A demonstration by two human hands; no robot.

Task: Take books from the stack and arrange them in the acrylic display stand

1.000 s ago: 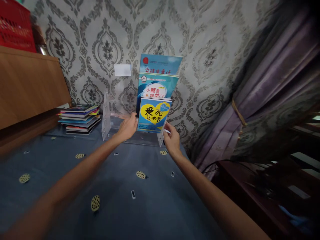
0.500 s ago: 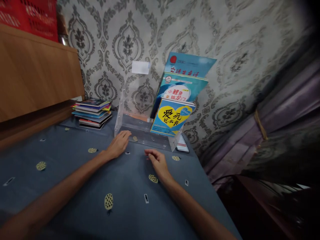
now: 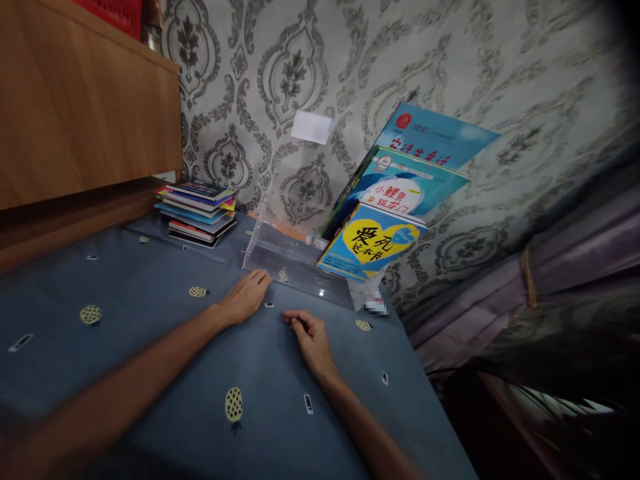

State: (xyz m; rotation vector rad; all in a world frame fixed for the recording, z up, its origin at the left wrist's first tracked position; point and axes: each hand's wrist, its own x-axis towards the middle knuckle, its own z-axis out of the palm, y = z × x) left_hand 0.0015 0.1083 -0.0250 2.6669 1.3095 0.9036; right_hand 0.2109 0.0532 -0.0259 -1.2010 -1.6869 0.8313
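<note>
My left hand (image 3: 249,295) lies flat, palm down, at the front left edge of a clear plastic book stand (image 3: 305,279); whether its fingertips touch the stand I cannot tell. Beside it, my right hand (image 3: 313,340) hovers low or rests over the cloth in front of the stand. Its fingers are loosely bent with the thumb apart, and it holds nothing. In the stand's right side lean a blue and yellow book (image 3: 373,243), a teal book (image 3: 420,180) behind it, and a taller blue book (image 3: 445,137) at the back. The stand's left side shows no books.
A stack of books (image 3: 197,213) lies at the back left, near a wooden cabinet (image 3: 90,100) with a red basket (image 3: 123,15) on top. A dark blue tablecloth (image 3: 165,427) with pineapple prints covers the table. Patterned wall stands behind; a curtain (image 3: 485,313) hangs right.
My view has tilted and shifted, so the stand and books appear farther right. My right hand has come slightly closer to my left hand. The left hand stays by the stand's front edge.
</note>
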